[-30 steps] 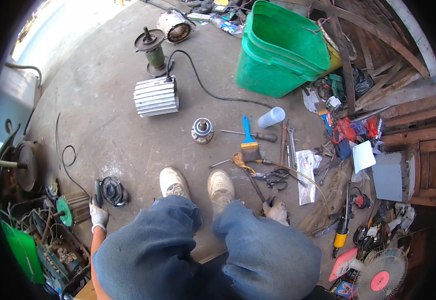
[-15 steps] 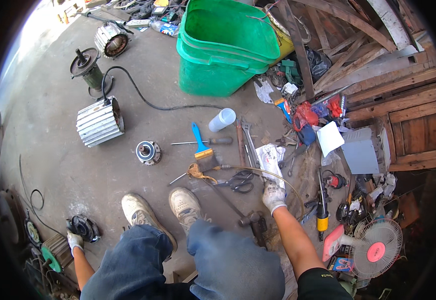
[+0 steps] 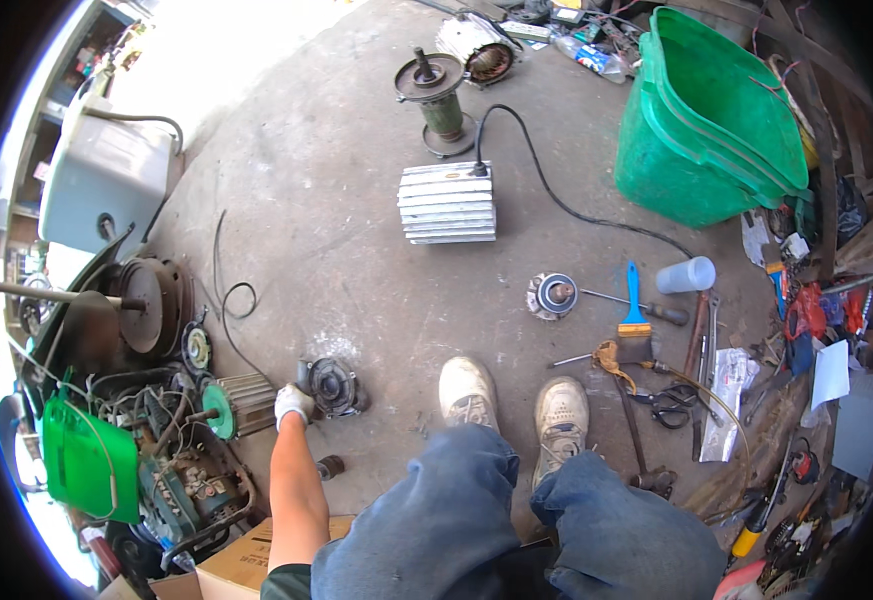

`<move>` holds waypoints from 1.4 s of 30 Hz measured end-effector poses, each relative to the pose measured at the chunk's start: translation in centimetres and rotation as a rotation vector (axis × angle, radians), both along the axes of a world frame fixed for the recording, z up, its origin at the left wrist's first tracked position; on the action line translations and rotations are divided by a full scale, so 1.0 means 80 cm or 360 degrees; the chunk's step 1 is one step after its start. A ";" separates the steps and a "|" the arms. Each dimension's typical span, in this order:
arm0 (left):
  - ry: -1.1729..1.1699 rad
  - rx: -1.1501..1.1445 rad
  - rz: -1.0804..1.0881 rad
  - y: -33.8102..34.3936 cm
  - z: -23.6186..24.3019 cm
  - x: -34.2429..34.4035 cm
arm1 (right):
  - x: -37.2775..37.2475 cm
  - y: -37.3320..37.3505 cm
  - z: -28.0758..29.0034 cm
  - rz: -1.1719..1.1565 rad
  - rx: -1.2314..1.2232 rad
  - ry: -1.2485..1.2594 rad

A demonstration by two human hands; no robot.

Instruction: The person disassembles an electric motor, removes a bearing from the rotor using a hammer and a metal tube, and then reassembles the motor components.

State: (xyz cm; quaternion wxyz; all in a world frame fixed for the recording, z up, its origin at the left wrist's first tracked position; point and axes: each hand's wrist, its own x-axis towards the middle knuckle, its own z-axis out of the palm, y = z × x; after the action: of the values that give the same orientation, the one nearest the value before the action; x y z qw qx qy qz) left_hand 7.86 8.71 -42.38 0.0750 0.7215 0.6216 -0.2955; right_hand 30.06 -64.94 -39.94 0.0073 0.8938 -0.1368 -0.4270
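My left hand (image 3: 291, 403), in a whitish glove, is closed at the left edge of a dark round motor end cover (image 3: 336, 386); what exactly its fingers grip is hard to make out. Beside it lie a finned motor housing with a green end (image 3: 248, 403), a loose black cable (image 3: 239, 352) and a small dark metal cylinder (image 3: 330, 467). My right hand is out of view. Beyond my shoes stand a bearing-fitted part with a shaft (image 3: 546, 296), a silver finned housing (image 3: 446, 202) with a cable, and a green rotor assembly with a flange (image 3: 443, 117).
Tools, including a blue brush (image 3: 632, 300) and scissors (image 3: 656, 405), lie right of my shoes near a translucent cup (image 3: 684, 274). A green bucket (image 3: 671, 170) stands at upper right. Machinery, a green panel (image 3: 91, 460) and a cardboard box (image 3: 236, 560) crowd the left.
The view swung right, then back left. My right hand, earlier among the tools by my right shoe, has left the view. My left hand stays at the end cover.
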 end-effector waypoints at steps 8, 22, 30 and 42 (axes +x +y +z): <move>-0.1017 0.0316 -0.0037 0.018 0.115 0.009 | 0.033 0.114 -0.058 0.0136 0.0241 -0.0035; -0.2093 -0.0879 -0.1226 -0.224 0.338 0.440 | 0.040 0.065 0.036 -0.0005 0.0559 -0.0147; -0.1738 -0.0904 -0.1334 -0.233 0.308 0.470 | 0.076 0.063 0.175 -0.0260 0.0832 -0.0509; -0.2270 -0.1167 -0.0952 -0.271 0.232 0.486 | 0.256 0.306 0.405 0.0896 0.1804 -0.1192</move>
State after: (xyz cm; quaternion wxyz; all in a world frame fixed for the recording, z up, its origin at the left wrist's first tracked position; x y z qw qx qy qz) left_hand 46.73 -12.94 -23.86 0.5957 0.7988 0.0744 0.0393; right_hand 50.55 -40.46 -7.57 -0.3938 0.8477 0.3463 -0.0802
